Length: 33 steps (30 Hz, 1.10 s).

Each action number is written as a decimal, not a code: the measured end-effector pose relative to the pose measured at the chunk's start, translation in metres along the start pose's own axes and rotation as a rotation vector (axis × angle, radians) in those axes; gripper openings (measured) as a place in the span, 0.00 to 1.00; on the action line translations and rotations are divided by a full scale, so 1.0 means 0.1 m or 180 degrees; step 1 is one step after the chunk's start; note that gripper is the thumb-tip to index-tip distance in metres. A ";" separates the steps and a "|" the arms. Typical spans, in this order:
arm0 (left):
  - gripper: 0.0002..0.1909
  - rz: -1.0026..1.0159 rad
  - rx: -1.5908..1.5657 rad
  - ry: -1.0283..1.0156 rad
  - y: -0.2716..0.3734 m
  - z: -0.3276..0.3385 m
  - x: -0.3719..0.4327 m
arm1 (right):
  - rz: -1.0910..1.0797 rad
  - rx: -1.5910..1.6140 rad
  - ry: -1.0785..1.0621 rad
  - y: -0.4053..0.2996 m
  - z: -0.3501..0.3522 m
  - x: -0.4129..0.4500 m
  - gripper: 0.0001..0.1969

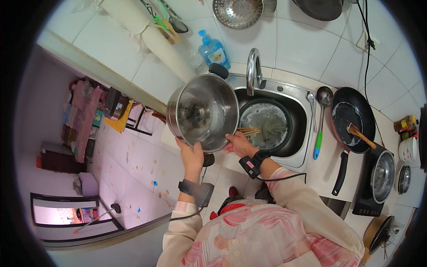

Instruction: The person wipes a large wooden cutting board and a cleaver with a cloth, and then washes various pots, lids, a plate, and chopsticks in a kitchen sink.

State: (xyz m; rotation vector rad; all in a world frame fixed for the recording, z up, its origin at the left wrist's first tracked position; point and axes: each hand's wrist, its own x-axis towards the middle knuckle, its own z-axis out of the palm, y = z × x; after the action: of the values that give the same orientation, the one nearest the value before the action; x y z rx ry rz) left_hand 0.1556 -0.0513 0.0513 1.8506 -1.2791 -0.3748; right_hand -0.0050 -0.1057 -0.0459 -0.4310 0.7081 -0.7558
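A deep stainless steel pot point(217, 113) with black side handles is tilted towards me at the left end of the sink point(302, 133). My left hand point(190, 157) grips its near rim, thumb inside and fingers around the outer wall. At the rim's near right side, my right hand point(240, 144) also holds the pot. A dark patch marks the pot's bottom. Beside it, a dark round basin point(289, 116) of cloudy, sudsy water sits in the sink. Several wooden chopsticks point(248, 130) and a greenish cloth point(273, 128) lie in that basin.
A chrome faucet point(254, 71) rises behind the basin, with a blue soap bottle point(213, 51) to its left. Right of the sink lie a spoon point(312, 106), a ladle point(322, 116) and a frying pan point(353, 116) with a wooden spatula point(362, 136). A glass lid point(383, 177) rests on the cooktop point(362, 200).
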 end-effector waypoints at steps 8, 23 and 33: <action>0.46 -0.0268 -0.0589 -0.0308 0.48 0.08 -0.12 | 0.0002 0.0555 -0.0314 -0.12 -0.24 0.32 0.08; 0.45 -0.0247 -0.1734 -0.0929 0.89 0.41 -0.59 | 0.0363 0.0215 -0.0915 -0.11 -1.02 0.58 0.10; 0.31 -0.0234 -0.1774 -0.1135 0.67 0.46 -0.73 | 0.0754 0.0615 -0.0530 0.00 -1.18 0.54 0.08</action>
State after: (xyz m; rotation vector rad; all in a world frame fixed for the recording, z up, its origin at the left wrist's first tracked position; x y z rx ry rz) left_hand 0.0520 -0.0173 0.0597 1.3900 -1.1775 -1.0263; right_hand -0.0614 -0.1586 -0.1502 -0.2259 0.5136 -0.5512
